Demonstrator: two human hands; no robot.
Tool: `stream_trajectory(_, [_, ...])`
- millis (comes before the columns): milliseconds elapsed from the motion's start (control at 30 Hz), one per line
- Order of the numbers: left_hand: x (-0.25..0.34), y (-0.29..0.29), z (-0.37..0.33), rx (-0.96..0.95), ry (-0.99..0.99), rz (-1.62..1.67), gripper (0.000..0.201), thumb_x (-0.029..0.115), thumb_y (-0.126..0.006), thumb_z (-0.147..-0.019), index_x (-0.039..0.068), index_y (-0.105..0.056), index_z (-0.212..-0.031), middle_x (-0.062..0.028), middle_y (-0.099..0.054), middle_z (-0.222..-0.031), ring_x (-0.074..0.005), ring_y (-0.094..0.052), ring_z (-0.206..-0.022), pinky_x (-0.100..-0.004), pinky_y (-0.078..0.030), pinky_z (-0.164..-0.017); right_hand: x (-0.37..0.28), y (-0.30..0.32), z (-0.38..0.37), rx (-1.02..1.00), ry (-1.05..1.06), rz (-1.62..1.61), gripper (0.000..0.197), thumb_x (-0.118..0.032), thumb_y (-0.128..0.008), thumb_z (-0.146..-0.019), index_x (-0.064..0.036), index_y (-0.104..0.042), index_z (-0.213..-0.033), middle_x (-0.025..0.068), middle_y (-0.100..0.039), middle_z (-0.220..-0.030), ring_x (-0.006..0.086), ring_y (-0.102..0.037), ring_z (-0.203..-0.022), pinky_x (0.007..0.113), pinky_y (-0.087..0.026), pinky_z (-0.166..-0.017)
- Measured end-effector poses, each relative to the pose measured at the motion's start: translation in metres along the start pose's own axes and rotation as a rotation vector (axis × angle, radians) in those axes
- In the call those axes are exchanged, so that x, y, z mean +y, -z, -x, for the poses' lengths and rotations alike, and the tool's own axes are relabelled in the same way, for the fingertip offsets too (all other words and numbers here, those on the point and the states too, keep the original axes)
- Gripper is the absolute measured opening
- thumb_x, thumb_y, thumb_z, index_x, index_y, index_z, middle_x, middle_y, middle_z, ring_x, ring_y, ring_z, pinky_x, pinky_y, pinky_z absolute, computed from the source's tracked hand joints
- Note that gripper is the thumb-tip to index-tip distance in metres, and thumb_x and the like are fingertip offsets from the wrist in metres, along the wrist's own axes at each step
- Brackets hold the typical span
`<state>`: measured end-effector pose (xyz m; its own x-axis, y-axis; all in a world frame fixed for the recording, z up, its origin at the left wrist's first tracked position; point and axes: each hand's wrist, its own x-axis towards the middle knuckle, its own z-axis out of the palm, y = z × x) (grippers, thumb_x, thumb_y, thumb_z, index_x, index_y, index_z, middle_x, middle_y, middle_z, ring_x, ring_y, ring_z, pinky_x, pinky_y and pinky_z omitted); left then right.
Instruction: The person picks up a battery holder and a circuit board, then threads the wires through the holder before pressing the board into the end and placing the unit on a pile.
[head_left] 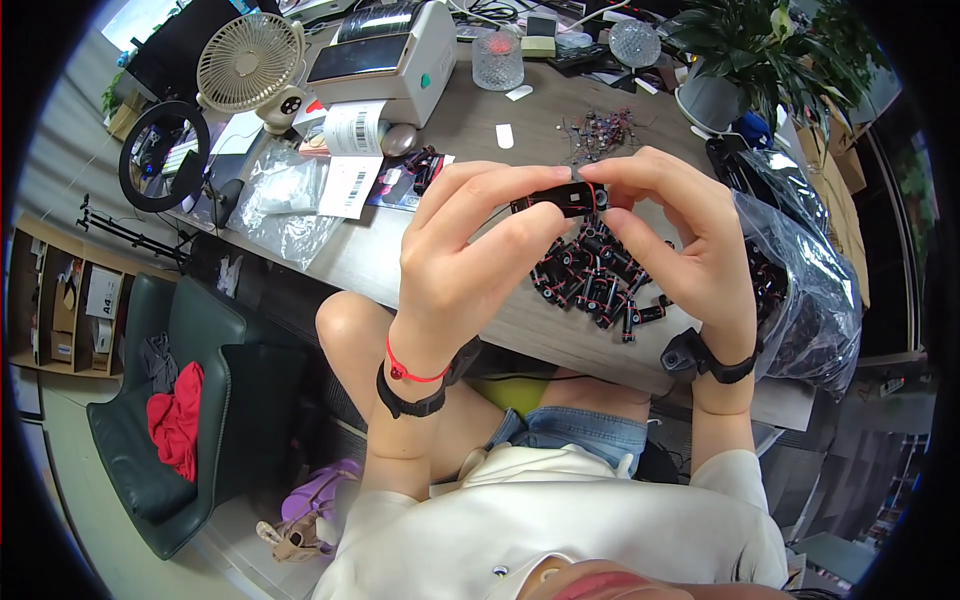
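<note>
left hand (470, 250) and right hand (680, 240) are both pinching one black part (560, 200) at frame centre, fingers closed on it. judging by the pile (600, 285) lying on the worktop (500, 130) beneath and the bag (810, 290) at right, many parts are waiting.

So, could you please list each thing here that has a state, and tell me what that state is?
Left hand: pinching one end of the small black part.
Right hand: pinching its other end.
Small black part: held in the air above the desk.
Pile of black parts: loose on the desk.
Clear bag: open, holding more black parts.
Desk fan: upright; running or not, cannot tell.
Label printer: label sticking out.
</note>
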<state>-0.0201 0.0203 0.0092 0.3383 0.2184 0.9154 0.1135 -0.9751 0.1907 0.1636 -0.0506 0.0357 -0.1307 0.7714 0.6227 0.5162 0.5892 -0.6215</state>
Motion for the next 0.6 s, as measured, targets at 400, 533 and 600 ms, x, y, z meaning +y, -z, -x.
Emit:
stream_trajectory(400, [0.007, -0.003, 0.002, 0.001, 0.126, -0.031, 0.021, -0.004, -0.074, -0.064, 0.003, -0.068, -0.082, -0.0069, -0.063, -0.103, -0.0194, -0.062, -0.081, -0.0272, -0.051, -0.066, -0.011, -0.007, 0.002, 0.031, -0.009, 0.124, 0.027, 0.007, -0.059, -0.075, 0.0021, -0.061, -0.101, 0.0085, -0.059, -0.082, 0.016, -0.058, -0.073, 0.026, -0.046, -0.07])
stream_trajectory(533, [0.008, -0.005, 0.004, 0.0, 0.136, -0.079, 0.021, -0.006, -0.075, -0.064, 0.002, -0.068, -0.083, -0.0074, -0.063, -0.102, -0.0187, -0.063, -0.082, -0.0261, -0.052, -0.067, -0.01, -0.009, 0.003, 0.071, 0.023, 0.153, 0.027, 0.006, -0.059, -0.075, 0.0017, -0.06, -0.101, 0.0092, -0.059, -0.081, 0.0169, -0.058, -0.072, 0.026, -0.046, -0.069])
stream_trajectory(600, [0.01, -0.007, 0.003, 0.008, 0.141, -0.083, 0.021, -0.006, -0.075, -0.064, 0.002, -0.068, -0.083, -0.0072, -0.062, -0.102, -0.0186, -0.062, -0.082, -0.0257, -0.052, -0.068, -0.01, -0.01, 0.003, 0.078, 0.036, 0.164, 0.027, 0.006, -0.059, -0.075, 0.0017, -0.06, -0.101, 0.0093, -0.059, -0.081, 0.0171, -0.058, -0.072, 0.027, -0.046, -0.068])
